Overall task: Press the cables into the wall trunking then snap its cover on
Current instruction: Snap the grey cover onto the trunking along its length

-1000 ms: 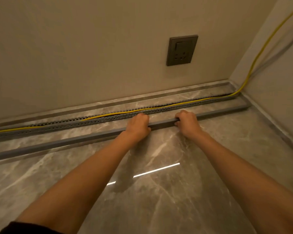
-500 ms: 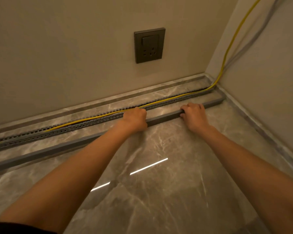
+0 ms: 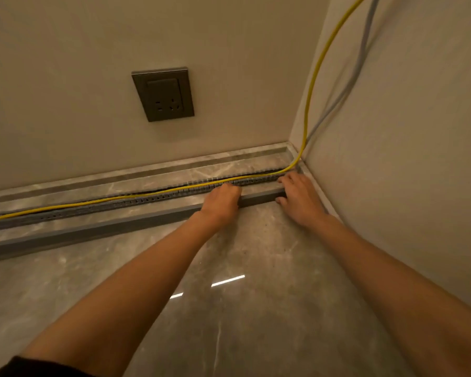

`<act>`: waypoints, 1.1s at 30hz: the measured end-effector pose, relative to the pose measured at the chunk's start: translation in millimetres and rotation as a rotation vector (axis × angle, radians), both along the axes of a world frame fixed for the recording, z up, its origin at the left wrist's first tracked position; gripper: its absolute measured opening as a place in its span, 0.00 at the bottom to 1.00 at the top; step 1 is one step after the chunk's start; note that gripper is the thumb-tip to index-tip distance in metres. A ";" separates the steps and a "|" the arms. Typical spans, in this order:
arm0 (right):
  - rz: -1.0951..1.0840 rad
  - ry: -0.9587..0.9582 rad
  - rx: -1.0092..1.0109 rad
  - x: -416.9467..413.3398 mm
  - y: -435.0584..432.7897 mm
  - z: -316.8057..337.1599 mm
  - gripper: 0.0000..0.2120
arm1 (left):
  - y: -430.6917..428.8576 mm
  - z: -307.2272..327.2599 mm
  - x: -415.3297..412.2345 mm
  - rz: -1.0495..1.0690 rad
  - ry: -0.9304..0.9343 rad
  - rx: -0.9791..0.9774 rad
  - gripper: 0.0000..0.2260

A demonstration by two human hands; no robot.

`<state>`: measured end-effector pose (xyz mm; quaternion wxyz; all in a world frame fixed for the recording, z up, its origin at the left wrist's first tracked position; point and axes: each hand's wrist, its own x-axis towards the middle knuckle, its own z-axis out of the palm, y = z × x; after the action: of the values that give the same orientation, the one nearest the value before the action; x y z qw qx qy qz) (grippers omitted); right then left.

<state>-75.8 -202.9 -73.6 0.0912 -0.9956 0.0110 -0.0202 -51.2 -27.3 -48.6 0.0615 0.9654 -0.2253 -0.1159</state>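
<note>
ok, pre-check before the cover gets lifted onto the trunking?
1. Both hands on the cover: left hand, right hand - ok.
2. Yellow cable seated in the slotted trunking: rides along the top - not ok.
3. Grey cable seated: lower run hidden - cannot tell.
4. Cover parallel to trunking - ok.
5. Cover's right end near the corner - ok.

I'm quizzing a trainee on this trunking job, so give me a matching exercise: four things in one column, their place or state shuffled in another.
1. yellow cable
2. trunking cover
3. wall socket
4. grey cable

A. runs up the side wall only
B. on the floor, under both hands
C. lies along the slotted trunking
D. fixed on the back wall

Pairs: 1-C, 2-B, 3-D, 4-A
</note>
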 end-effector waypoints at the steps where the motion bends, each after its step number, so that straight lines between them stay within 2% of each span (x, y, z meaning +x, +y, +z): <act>1: 0.025 -0.022 0.032 2.5 -4.9 2.2 0.23 | -3.3 1.0 1.9 0.021 -0.014 0.011 0.10; 4: 0.064 -0.053 0.066 9.7 -12.0 4.1 0.31 | -4.1 4.7 8.1 0.046 -0.085 0.038 0.11; 7: 0.055 -0.020 -0.031 17.8 -21.4 8.3 0.35 | -4.0 6.2 17.8 0.024 -0.143 0.064 0.13; 9: 0.046 0.022 -0.095 21.5 -29.5 9.6 0.35 | -5.2 7.9 24.7 0.018 -0.096 0.093 0.12; 12: 0.037 0.053 -0.132 24.2 -35.0 11.7 0.34 | -5.0 8.9 33.6 0.043 -0.006 0.113 0.12; 23: 0.033 0.025 -0.223 38.6 -42.9 13.7 0.21 | 0.6 3.1 41.7 0.055 -0.034 0.095 0.12; 26: 0.079 0.075 -0.266 43.2 -41.1 18.6 0.24 | -1.3 4.9 43.2 0.061 -0.025 0.107 0.12; 33: 0.115 0.210 -0.152 47.6 -41.1 22.9 0.21 | -5.8 10.6 43.8 0.052 0.012 0.133 0.16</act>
<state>-28.2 -244.0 -50.8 0.0151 -0.9953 -0.0380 0.0883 -7.4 -33.1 -38.1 0.0014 0.9722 -0.1914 -0.1350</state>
